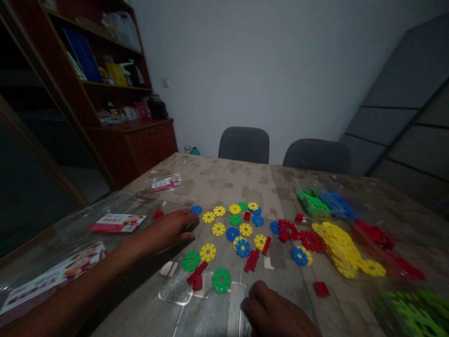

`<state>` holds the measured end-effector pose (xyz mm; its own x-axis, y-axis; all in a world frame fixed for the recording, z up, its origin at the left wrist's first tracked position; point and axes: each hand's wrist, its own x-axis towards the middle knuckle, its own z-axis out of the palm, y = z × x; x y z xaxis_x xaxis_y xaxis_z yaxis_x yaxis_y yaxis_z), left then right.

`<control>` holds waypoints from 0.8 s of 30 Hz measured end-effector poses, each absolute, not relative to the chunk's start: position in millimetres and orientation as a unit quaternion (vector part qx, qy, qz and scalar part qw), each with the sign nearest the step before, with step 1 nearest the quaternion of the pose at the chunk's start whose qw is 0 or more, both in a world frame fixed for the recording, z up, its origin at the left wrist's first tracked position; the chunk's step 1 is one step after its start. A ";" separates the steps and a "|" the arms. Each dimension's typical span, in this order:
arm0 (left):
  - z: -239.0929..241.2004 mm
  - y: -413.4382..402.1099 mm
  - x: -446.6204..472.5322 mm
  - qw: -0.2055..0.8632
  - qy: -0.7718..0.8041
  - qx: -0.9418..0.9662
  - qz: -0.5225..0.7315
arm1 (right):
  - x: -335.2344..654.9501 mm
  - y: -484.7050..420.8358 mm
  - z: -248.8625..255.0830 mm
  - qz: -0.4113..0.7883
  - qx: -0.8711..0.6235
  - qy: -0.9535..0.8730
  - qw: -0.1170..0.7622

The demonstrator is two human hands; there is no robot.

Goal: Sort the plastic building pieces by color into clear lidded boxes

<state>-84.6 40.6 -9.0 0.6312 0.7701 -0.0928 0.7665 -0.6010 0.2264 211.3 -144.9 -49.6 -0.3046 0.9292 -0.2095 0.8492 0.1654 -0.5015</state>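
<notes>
My left hand [168, 230] lies flat on the table, fingers stretched out toward a blue gear disc [196, 210] and a yellow one [208, 217]; it holds nothing. My right hand [271, 311] rests near the table's front edge with fingers curled under, beside a clear plastic piece [236, 304]; what is in it, if anything, is hidden. Several yellow, blue, green and red gear discs lie scattered between the hands, with a green disc [221, 280] and red connector bars [196, 276] closest.
Clear bags of green [312, 202], blue [338, 204], yellow [342, 248] and red [377, 235] pieces lie at the right. Printed cards [117, 223] lie at the left. Two grey chairs [243, 144] stand behind the table; a wooden shelf [105, 84] stands far left.
</notes>
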 end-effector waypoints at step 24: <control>-27.8 36.5 -70.5 0.246 0.324 0.906 0.117 | 183.1 34.8 -7.0 0.097 -0.632 -0.768 0.047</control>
<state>-70.5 36.5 -27.8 0.7633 0.6440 0.0520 0.5293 -0.6694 0.5213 183.1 34.8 -7.0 -0.1980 0.9789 -0.0500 0.9607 0.1837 -0.2082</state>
